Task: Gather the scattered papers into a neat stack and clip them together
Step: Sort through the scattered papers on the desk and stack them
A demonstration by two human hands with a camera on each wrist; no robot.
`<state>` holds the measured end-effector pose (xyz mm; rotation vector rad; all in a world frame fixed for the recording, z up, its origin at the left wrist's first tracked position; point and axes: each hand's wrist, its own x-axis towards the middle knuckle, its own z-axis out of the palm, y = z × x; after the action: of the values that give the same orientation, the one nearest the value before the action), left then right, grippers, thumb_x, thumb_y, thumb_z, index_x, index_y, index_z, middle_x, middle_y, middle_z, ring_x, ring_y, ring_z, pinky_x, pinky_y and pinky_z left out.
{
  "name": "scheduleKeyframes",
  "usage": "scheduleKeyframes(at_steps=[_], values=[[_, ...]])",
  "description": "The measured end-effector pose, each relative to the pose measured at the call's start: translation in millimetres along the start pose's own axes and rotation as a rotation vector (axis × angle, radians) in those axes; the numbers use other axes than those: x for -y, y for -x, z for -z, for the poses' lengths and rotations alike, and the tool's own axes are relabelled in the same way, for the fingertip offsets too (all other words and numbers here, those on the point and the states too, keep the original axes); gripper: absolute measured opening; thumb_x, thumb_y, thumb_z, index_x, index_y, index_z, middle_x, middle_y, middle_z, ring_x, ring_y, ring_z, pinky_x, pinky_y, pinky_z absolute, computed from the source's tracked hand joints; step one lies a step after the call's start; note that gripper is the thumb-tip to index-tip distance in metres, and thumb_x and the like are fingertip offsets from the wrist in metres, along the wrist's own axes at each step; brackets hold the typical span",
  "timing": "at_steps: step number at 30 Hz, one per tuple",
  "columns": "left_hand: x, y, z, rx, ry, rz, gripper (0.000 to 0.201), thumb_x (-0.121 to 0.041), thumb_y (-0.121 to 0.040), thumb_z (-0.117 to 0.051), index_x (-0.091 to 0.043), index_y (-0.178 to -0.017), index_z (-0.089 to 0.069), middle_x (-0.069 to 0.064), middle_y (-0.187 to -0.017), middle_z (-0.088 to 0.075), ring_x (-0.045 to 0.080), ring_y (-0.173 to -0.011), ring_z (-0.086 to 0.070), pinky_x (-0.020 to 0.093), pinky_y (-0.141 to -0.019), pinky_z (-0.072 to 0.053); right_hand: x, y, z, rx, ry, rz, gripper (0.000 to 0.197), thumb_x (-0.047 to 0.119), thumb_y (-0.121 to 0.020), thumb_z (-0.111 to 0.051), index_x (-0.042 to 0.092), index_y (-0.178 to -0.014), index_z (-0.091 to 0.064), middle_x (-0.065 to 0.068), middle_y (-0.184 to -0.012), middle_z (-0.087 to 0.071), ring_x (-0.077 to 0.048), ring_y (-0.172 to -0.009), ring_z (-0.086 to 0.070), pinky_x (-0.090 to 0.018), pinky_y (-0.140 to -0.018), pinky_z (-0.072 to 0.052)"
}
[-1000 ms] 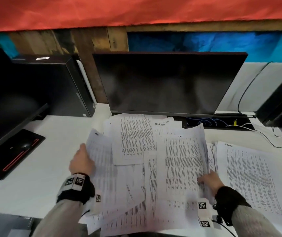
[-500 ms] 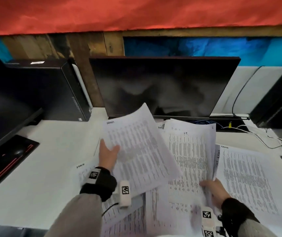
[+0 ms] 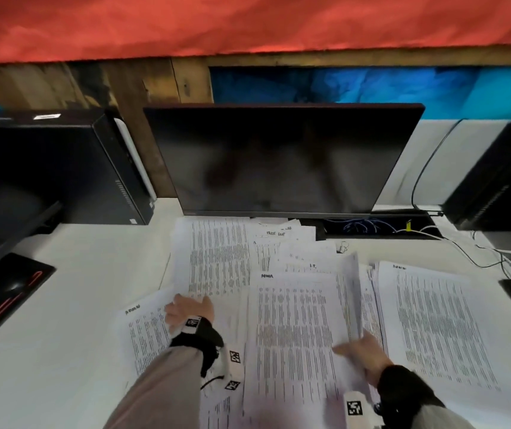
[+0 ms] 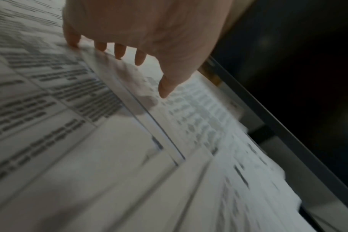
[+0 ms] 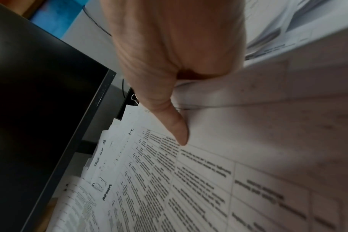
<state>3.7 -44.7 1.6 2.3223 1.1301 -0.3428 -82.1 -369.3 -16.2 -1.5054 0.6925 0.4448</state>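
Right hand [image 3: 361,354] pinches a sheaf of thin white printed sheets [image 3: 351,292], tilted on edge above the overlapping table-printed papers [image 3: 294,335] on the smooth white tabletop [image 3: 71,289]. Left hand [image 3: 187,309] rests on them, fingers spread.

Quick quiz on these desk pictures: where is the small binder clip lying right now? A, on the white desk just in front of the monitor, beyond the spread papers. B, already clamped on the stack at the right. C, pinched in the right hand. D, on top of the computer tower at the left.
A: the binder clip lies loose on the white desk below the monitor, past the far edge of the papers, with neither hand touching it.
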Motion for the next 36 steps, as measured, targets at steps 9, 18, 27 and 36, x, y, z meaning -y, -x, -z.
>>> scheduleKeyframes(at_steps=[9,18,27,36], values=[[25.2,-44.4,7.5,0.155,0.139,-0.007,0.058,-0.01,-0.08,-0.061,-0.003,-0.133,-0.037,0.021,-0.128,-0.054,0.038,-0.114,-0.055,0.04,-0.094,-0.047,18.6,8.4,37.2,-0.072,-0.045,0.051,0.028,-0.015,-0.082,-0.055,-0.008,-0.108,-0.06,-0.029,-0.095,-0.07,-0.04,-0.089,-0.068,-0.044,-0.078,-0.055],[62.7,-39.8,39.7,-0.014,0.166,-0.183,0.026,-0.018,-0.092,-0.053,-0.006,-0.111,-0.066,0.019,-0.11,-0.068,0.036,-0.101,-0.062,0.035,-0.086,-0.047,35.5,9.7,32.1,0.061,-0.384,-0.055,0.037,0.005,-0.082,-0.061,-0.004,-0.118,-0.061,-0.021,-0.113,-0.068,-0.035,-0.106,-0.064,-0.046,-0.097,-0.046],[110.5,-0.3,23.8,0.564,0.564,-0.165,0.042,-0.003,-0.089,-0.061,-0.001,-0.13,-0.051,0.02,-0.123,-0.062,0.035,-0.099,-0.066,0.049,-0.085,-0.055,45.6,-4.1,-46.6,0.197,-0.177,-0.162,0.038,0.0,-0.072,-0.063,-0.009,-0.109,-0.064,-0.026,-0.096,-0.072,-0.033,-0.071,-0.073,-0.035,-0.061,-0.059],[101.6,-47.2,-13.6,0.753,0.659,-0.166,0.071,-0.072,-0.082,-0.049,-0.038,-0.143,-0.036,-0.008,-0.154,-0.03,0.018,-0.14,-0.032,0.048,-0.119,-0.016,36.0,-26.1,-95.3,-0.209,0.188,0.09,0.026,-0.003,-0.081,-0.056,0.003,-0.105,-0.048,-0.012,-0.098,-0.062,-0.029,-0.089,-0.059,-0.034,-0.074,-0.049]])
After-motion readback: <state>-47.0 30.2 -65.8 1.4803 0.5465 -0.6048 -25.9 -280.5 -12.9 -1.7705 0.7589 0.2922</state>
